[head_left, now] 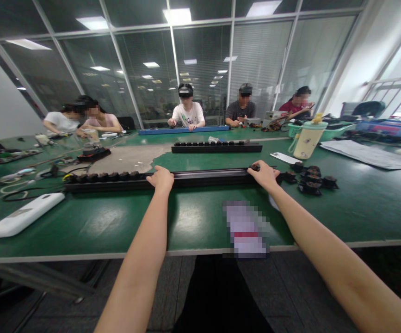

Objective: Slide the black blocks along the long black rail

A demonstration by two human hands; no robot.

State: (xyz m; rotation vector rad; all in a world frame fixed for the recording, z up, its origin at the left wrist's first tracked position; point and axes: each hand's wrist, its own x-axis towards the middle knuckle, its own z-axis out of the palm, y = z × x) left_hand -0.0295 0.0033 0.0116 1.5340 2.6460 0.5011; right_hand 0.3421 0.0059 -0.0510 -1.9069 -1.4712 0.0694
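A long black rail (207, 178) lies across the green table in front of me. Several black socket-like modules (112, 176) sit in a row along its left part; the stretch between my hands shows a bare channel. My left hand (161, 179) is closed on the rail beside the last module of that row. Near the rail's right end, my right hand (265, 175) pinches a small black module (255, 167), mostly covered by the fingers. Several loose black modules (310, 186) lie in a cluster right of my right hand.
Another filled black rail (217, 147) lies farther back. A white phone (285, 157) and a cream cup (307, 141) stand beyond the loose modules. Left lies a white oblong device (25, 216); a blurred purple item (245, 229) is at the front edge. Several people sit opposite.
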